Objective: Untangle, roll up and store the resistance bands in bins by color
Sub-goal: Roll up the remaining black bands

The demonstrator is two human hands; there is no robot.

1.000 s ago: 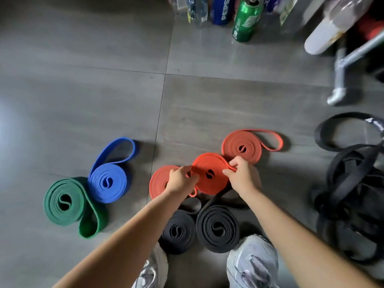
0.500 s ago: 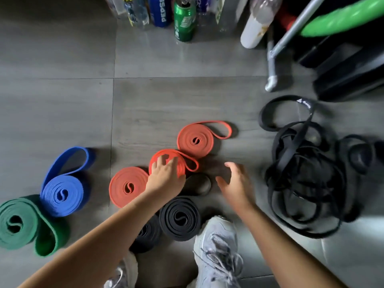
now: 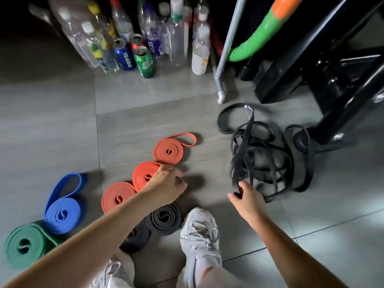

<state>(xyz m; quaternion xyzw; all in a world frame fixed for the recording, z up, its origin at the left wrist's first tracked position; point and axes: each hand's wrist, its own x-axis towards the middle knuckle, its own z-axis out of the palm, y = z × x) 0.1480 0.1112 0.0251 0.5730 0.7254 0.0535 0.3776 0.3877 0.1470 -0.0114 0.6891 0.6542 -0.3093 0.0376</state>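
Left hand: the left hand (image 3: pixel 166 187) lies over the right edge of the middle red roll (image 3: pixel 143 175) at the centre of the frame. Its fingers (image 3: pixel 180 179) are loosely bent, with no band plainly in them.
Right hand: the right hand (image 3: pixel 247 201), lower right of centre, pinches a black strand (image 3: pixel 234 179) between the thumb and curled fingers. The strand runs up from the hand into the pile.
Tangle: the tangled black bands (image 3: pixel 274 161) sprawl right of centre. Their far loop lies near the foot of a grey pole (image 3: pixel 226 48), and their right edge is close against the black machine frame (image 3: pixel 332 80).
Red rolls: the three rolls lie in a diagonal from lower left to upper right, each touching the next. The far red roll (image 3: pixel 168 152) trails a loose loop, and the near red roll (image 3: pixel 118 197) ends the line.
Black rolls: two black rolls (image 3: pixel 164 218) sit side by side below the left hand. The right one is just beside the right shoe (image 3: pixel 199 231), and the left one is partly under the forearm.
Blue and green: the blue roll (image 3: pixel 62 215) touches the green roll (image 3: pixel 25 244) at the lower left edge.
Open room: the grey tiled floor (image 3: pixel 52 125) shows wide across the left. It also shows in a band between the rolls and the bottles, in a strip between the red rolls and the tangle, and at the lower right.
Back edge: plastic bottles (image 3: pixel 176 38), a Pepsi can (image 3: pixel 124 56) and a green can (image 3: pixel 144 63) line the top.
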